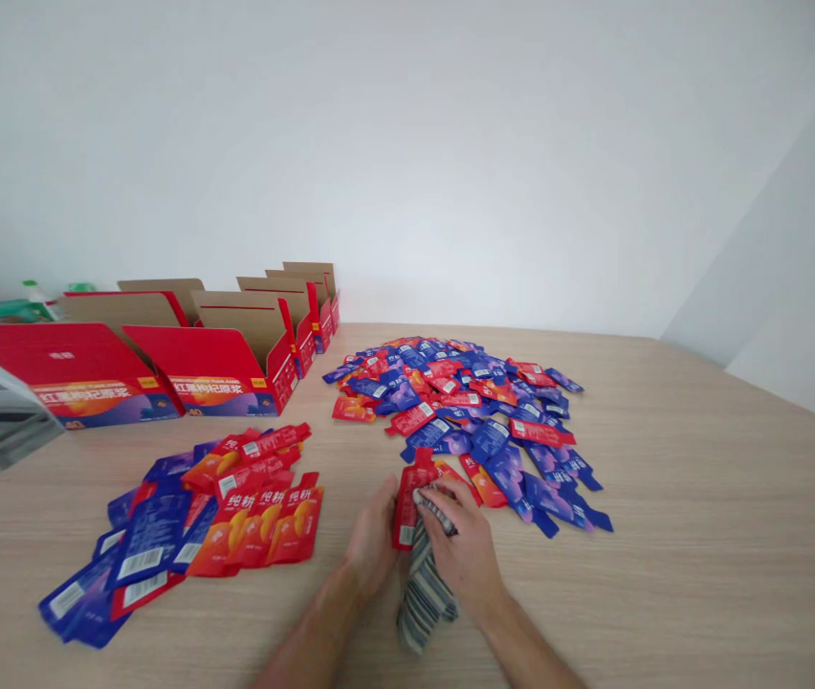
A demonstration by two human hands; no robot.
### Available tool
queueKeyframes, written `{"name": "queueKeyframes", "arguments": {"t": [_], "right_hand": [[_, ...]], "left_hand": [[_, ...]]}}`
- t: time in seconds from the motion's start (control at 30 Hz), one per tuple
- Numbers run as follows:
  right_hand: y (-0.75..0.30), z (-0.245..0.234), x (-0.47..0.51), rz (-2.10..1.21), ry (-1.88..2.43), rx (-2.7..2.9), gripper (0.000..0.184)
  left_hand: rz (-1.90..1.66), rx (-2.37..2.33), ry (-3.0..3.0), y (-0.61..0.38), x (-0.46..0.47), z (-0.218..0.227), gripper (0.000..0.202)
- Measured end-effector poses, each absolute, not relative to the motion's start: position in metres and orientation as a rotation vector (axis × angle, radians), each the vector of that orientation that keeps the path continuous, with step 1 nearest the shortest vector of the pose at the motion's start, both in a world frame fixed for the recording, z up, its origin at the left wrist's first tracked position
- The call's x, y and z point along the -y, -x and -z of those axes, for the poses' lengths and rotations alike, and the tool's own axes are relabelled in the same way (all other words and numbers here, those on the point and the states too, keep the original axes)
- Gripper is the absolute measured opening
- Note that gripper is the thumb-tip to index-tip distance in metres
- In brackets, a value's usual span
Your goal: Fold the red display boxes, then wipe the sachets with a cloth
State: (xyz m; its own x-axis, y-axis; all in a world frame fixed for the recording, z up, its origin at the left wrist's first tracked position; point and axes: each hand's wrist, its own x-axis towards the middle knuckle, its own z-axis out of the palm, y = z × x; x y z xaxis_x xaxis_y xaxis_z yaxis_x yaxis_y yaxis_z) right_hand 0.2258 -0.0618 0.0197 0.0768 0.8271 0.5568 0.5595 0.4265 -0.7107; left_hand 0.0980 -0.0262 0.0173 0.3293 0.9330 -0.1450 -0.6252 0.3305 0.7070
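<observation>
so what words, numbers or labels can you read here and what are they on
"红…枸杞原浆": left front box and right front box; second character unclear.
"40": right front box, lower left; the left one's number is blurred.
"纯": red-orange pouches, left pile; next character blurred.
Too small or blurred: print on the blue pouches and held red pouch.
</observation>
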Motion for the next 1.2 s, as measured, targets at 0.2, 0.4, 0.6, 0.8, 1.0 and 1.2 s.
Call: {"name": "queueKeyframes", "arguments": {"t": [0.2, 0.4, 0.6, 0.8, 1.0, 1.2], "right_hand": [[-0.22, -0.028, 0.075, -0.298, 1.174, 1.788, 0.026], [-0.214, -0.032, 0.076, -0.369, 1.126, 1.98, 0.028], [-0.242, -0.021, 0.055, -0.046, 1.26, 1.61, 0.023], [-0.241, -0.025, 0.059, -0.206, 1.167, 1.796, 0.025], [-0.24, -0.021, 0.053, -0.054, 1.283, 1.584, 0.02], [-0.248, -0.028, 0.053, -0.029, 1.333, 1.459, 0.02]], "left_hand": [[-1.137, -0.576, -0.488, -0.098, 0.026, -0.02, 0.049], [-1.127, -0.609, -0.506, -0.097, 0.027, -0.018, 0.04], [-1.06, -0.569, -0.558, -0.104, 0.035, -0.023, 0.033], [-1.046, -0.555, -0.608, -0.101, 0.034, -0.02, 0.042], [-1.052, -0.574, -0.701, -0.101, 0.032, -0.015, 0.042], [-1.014, -0.628, -0.764, -0.101, 0.035, -0.018, 0.04]]}}
